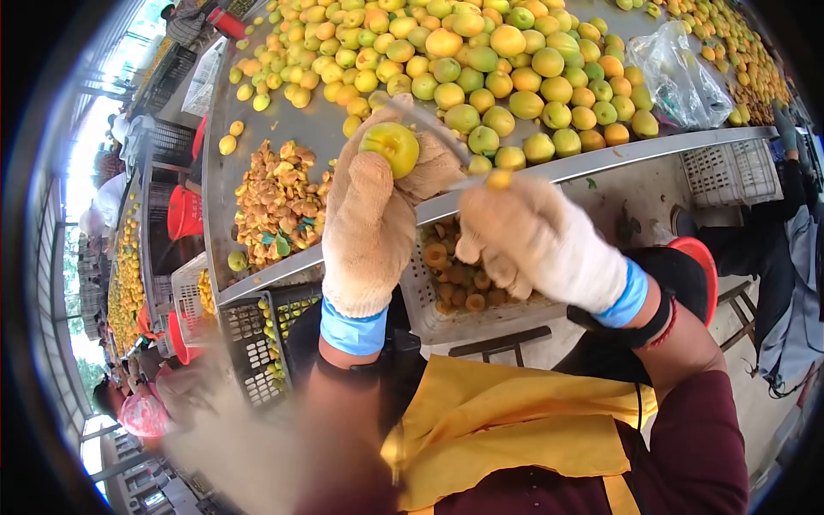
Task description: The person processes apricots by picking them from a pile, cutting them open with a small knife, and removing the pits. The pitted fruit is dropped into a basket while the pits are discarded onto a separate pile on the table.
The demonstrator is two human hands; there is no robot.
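My gloved left hand (371, 225) was raised with its fingers curled tight around a yellow-green fruit (390, 147), above the edge of the metal table (309, 129). My gloved right hand (534, 245) was clenched on a knife (433, 130), its thin blade slanting up-left over the fruit. Loose fruit (481, 64) covered the table, and a white crate (455, 296) sat below its rim.

A small round yellow-green fruit (390, 148) with a dark dimple at its top sits pinched between the fingertips of the left hand in a cream knitted glove with a blue cuff (369, 225), raised above the edge of the metal table. A thin silvery knife blade (433, 130) slants down from upper left to lower right just beside the fruit's right side, its lower end disappearing into the right hand in a matching cream glove (532, 242), with a bit of yellow fruit flesh (498, 178) at the top of that fist.
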